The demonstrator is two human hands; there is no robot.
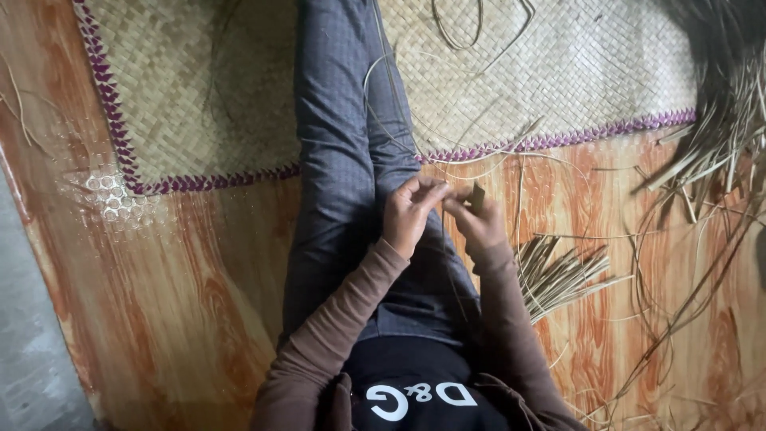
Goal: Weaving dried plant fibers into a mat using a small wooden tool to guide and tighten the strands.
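Centre frame: left hand (408, 211) and right hand (479, 219) fingers pinched shut on thin reed strip (476, 195), held taut over lap; cut strip bundle (558, 275) beside right

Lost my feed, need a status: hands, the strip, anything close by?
Left hand and right hand both pinching a thin reed strip over the lap. Cut reed bundle beside right forearm. Woven mat beyond.

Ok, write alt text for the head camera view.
Two hands, left hand and right hand, pinch a thin straw strip above a grey-trousered leg. A woven mat with purple edging lies on the wood-patterned floor, and a straw bundle lies to the right.
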